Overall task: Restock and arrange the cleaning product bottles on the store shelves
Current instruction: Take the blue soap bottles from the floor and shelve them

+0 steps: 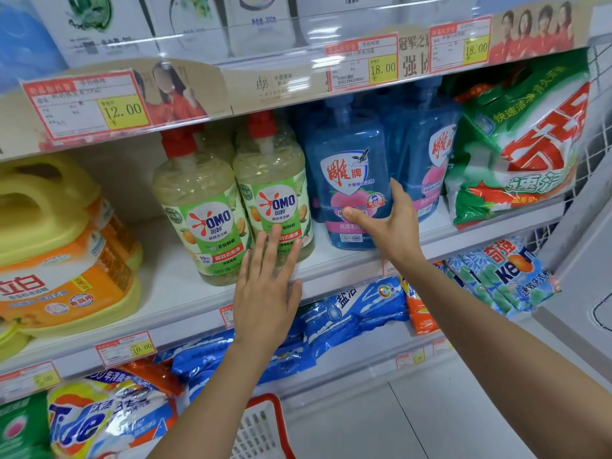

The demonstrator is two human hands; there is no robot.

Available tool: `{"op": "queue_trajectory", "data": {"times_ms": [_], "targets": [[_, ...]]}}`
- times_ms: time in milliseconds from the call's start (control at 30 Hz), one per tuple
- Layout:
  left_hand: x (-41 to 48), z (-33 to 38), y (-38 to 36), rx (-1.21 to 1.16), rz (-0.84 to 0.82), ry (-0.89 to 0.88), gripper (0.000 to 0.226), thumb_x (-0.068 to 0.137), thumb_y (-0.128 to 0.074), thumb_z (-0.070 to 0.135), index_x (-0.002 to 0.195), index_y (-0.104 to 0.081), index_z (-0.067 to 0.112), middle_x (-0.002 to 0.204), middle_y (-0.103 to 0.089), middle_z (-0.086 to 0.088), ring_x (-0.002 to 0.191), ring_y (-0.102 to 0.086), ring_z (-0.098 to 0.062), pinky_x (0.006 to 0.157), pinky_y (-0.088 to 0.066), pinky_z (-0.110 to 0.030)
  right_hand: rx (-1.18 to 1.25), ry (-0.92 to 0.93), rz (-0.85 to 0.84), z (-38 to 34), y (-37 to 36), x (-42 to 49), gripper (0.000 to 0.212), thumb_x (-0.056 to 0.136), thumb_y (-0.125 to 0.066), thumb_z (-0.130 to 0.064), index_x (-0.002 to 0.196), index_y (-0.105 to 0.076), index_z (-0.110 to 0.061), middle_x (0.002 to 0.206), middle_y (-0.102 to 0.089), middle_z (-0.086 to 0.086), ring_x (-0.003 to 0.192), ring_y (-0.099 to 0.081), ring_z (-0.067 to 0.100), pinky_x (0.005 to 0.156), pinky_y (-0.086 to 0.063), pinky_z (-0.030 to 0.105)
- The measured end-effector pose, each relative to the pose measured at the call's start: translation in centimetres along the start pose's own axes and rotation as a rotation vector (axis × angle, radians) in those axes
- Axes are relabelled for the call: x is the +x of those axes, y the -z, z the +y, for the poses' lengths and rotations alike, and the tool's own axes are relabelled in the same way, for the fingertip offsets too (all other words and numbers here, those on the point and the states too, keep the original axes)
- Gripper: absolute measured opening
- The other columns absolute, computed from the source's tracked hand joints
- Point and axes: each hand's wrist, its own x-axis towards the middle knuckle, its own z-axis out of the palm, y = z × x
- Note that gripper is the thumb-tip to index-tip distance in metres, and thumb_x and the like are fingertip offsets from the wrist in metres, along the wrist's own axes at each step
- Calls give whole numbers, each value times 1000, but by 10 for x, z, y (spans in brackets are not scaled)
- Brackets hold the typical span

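Blue dish-soap bottle [347,180] stands upright on the white shelf [172,283], long axis vertical, neck up and label facing out, just right of the right-hand OMO bottle [275,193]. The right hand [387,223] grasps its lower right side, thumb across the label, fingers curled behind, forearm reaching up from below. The left hand [265,286], fingers straight, lies flat against that OMO bottle's lower front.
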Motion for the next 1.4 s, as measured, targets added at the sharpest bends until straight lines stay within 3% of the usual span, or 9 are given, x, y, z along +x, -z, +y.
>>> {"op": "queue_trajectory", "data": {"times_ms": [133,300,533,900,1067,1167,1233,1300,1400], "targets": [[0,0,2,2,5,16,63,97,-42,36,156,-22,30,166,-3,-2,152,1,-29,121,-16,-47,-35,47,45,3,10,6,104,67,-84,-55,150,-35,-16,142,-46,10,136,-40,25,114,-33,43],[2,6,0,57,-13,24,64,97,-36,40,157,-19,25,165,1,-8,152,3,-33,122,-12,-50,-279,301,90,2,44,19,102,57,-87,-54,143,-48,-17,113,-49,15,111,-45,28,100,-37,41],[3,20,4,34,-10,71,64,96,-30,40,156,-20,21,165,3,-11,151,4,-36,122,-10,-53,-342,401,183,2,48,12,102,52,-89,-54,139,-52,-16,110,-53,13,105,-42,23,91,-26,27],[5,34,14,-153,-17,91,66,96,-29,45,156,-24,18,165,7,-11,151,8,-32,121,-6,-50,-485,639,296,1,65,-21,93,54,-89,-52,133,-55,-19,116,-56,16,110,-44,28,91,-33,43],[2,52,37,-556,-18,96,73,95,-32,59,156,-18,22,164,-7,-1,150,9,-11,119,2,-29,-372,544,304,-11,62,-52,95,55,-82,-64,133,-58,-17,113,-54,13,107,-44,27,92,-33,37],[-6,67,57,-915,-85,174,67,97,-48,50,153,-22,24,158,-24,8,146,-15,-3,120,-16,-28,-265,409,239,-26,63,-77,100,50,-74,-74,134,-55,-23,111,-51,5,107,-43,21,93,-36,36],[-12,74,71,-1238,-133,247,60,96,-53,36,149,-25,36,152,-35,17,136,-34,9,108,-32,-13,-138,273,153,-33,63,-95,100,46,-80,-70,133,-55,-28,114,-50,-3,111,-46,18,97,-41,37],[-20,79,80,-1452,-182,288,62,96,-54,27,151,-26,33,144,-52,6,127,-50,2,97,-43,-11,21,111,50,-40,62,-115,95,42,-88,-62,127,-55,-33,118,-57,-6,115,-54,16,100,-47,38],[-38,85,93,-1579,-208,358,57,99,-51,20,150,-28,34,130,-63,-2,115,-63,-7,86,-53,-18,254,-143,-77,-54,62,-143,92,43,-94,-53,123,-56,-29,108,-65,-4,101,-64,14,87,-56,32]]}}
